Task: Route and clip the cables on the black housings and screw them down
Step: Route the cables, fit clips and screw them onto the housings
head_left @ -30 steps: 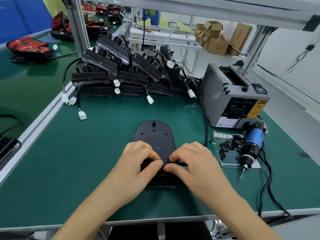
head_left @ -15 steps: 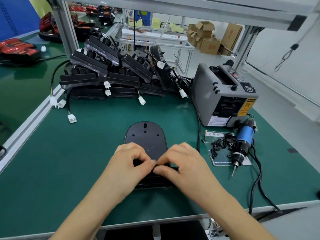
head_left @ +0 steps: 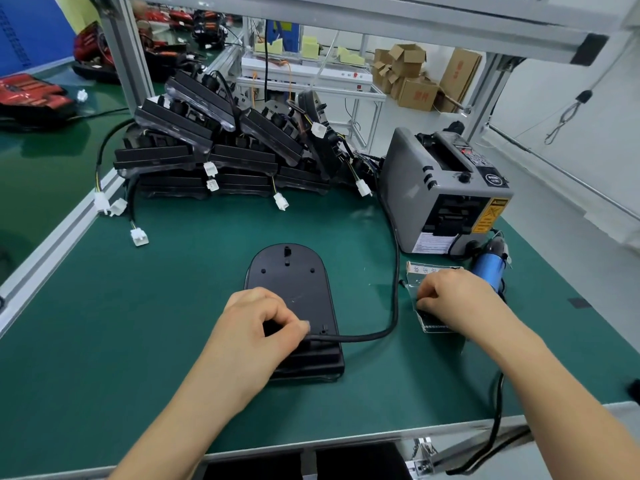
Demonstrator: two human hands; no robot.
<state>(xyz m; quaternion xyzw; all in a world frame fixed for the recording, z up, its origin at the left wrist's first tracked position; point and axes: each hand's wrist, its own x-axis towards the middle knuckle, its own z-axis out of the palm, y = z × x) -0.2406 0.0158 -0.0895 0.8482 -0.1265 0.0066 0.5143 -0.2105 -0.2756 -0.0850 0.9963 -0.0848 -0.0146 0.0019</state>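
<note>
A black housing (head_left: 291, 282) lies flat on the green mat in front of me. My left hand (head_left: 263, 323) rests on its near half and pinches the black cable (head_left: 381, 332) where it leaves the housing's right side. That cable loops right and runs back toward the rear of the bench. My right hand (head_left: 453, 299) lies over the small clear tray (head_left: 420, 275) of black clips to the right, fingers curled down into it; what they hold is hidden. A blue electric screwdriver (head_left: 488, 266) lies just beyond that hand.
A pile of black housings (head_left: 221, 154) with white connectors fills the back of the mat. A grey tape dispenser (head_left: 443, 192) stands at the back right. The screwdriver's cord (head_left: 495, 420) trails over the front right edge. Aluminium frame posts (head_left: 126, 53) rise at the left rear.
My right hand has left the housing and moved right onto the clip tray. My left hand stays on the housing, holding the cable, which now shows looping to the right.
</note>
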